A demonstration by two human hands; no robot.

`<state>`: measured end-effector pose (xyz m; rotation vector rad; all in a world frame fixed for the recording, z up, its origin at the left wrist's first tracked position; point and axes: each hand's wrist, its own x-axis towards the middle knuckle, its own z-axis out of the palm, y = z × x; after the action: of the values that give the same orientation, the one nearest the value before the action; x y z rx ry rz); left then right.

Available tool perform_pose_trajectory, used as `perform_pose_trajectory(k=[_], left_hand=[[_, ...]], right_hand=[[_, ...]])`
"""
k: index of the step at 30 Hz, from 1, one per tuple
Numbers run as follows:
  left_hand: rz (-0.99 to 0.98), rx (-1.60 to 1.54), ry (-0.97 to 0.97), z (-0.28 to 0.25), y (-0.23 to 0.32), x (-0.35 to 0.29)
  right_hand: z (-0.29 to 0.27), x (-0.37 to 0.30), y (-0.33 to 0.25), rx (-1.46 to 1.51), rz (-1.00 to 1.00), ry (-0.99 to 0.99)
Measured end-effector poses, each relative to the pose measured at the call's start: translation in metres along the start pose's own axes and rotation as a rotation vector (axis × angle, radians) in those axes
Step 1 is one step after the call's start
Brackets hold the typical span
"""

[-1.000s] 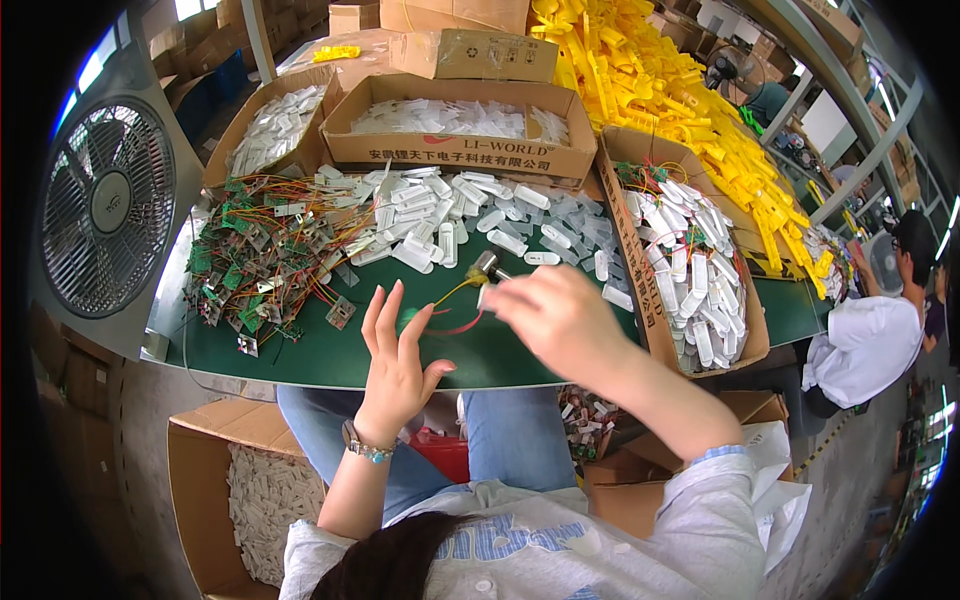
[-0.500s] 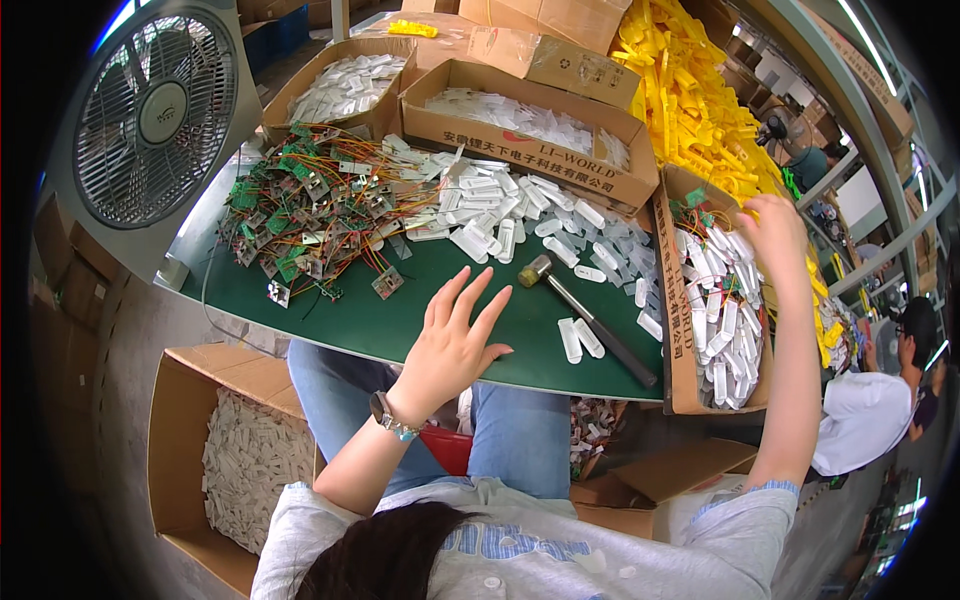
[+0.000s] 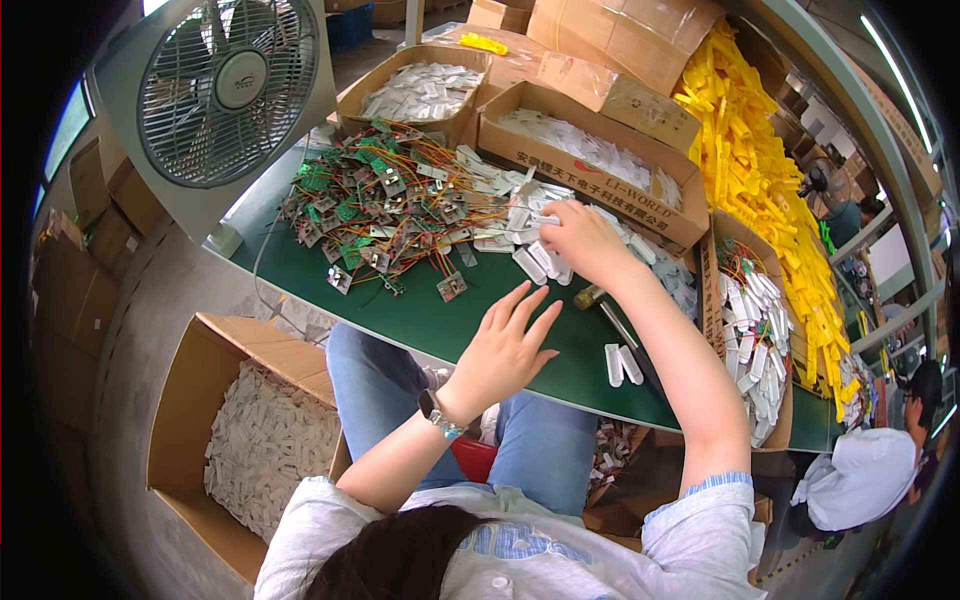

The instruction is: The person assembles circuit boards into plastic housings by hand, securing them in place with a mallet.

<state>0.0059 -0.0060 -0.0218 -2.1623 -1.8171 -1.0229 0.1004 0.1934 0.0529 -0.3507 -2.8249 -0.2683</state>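
Note:
My left hand [image 3: 512, 345] hovers over the near edge of the green table [image 3: 400, 318], fingers spread, holding nothing. Over a heap of white plastic casings [image 3: 533, 262] my right hand [image 3: 587, 240] bends down, its fingers drawn together at the casings; whatever it may hold is hidden. A hammer [image 3: 591, 297] lies under my right forearm, which covers part of its handle. Two separate white shells [image 3: 622, 364] rest beside it. To the left of the casings is a tangled pile of green circuit boards [image 3: 385, 205] with red and yellow wires.
A carton [image 3: 708, 300] at the right holds white casings with wires. Cartons of white parts [image 3: 590, 180] stand along the back. Yellow plastic pieces [image 3: 750, 170] are heaped behind. A fan [image 3: 240, 80] stands at the left; a box of pale parts [image 3: 270, 330] is on the floor.
My right hand has moved left from the right-hand carton to the heap of white casings. The view has shifted, so the table appears further right. My left hand stays spread.

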Motion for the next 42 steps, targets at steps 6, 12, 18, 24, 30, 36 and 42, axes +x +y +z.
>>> perform_pose_trajectory(k=[6,12,18,24,30,36,42], left_hand=[[0.009,-0.031,0.009,-0.001,0.0,0.0],[-0.013,-0.057,0.001,0.0,-0.002,-0.001],[-0.017,-0.076,0.003,-0.001,-0.001,0.0],[-0.029,-0.064,-0.007,-0.001,-0.001,-0.001],[-0.025,-0.07,-0.008,-0.001,-0.002,0.003],[-0.059,-0.109,-0.046,-0.006,-0.006,-0.003],[-0.159,-0.424,-0.122,-0.014,-0.01,0.006]], right_hand=[[-0.003,-0.018,-0.011,0.094,0.206,-0.053],[-0.007,-0.054,-0.03,0.065,0.269,-0.213],[0.002,-0.066,-0.042,0.09,0.277,-0.059],[0.004,-0.065,-0.05,0.031,0.277,-0.072],[0.005,-0.072,-0.044,0.073,0.135,0.05],[-0.02,-0.085,-0.079,0.122,0.092,0.32],[0.007,-0.123,-0.126,0.216,0.279,0.355]])
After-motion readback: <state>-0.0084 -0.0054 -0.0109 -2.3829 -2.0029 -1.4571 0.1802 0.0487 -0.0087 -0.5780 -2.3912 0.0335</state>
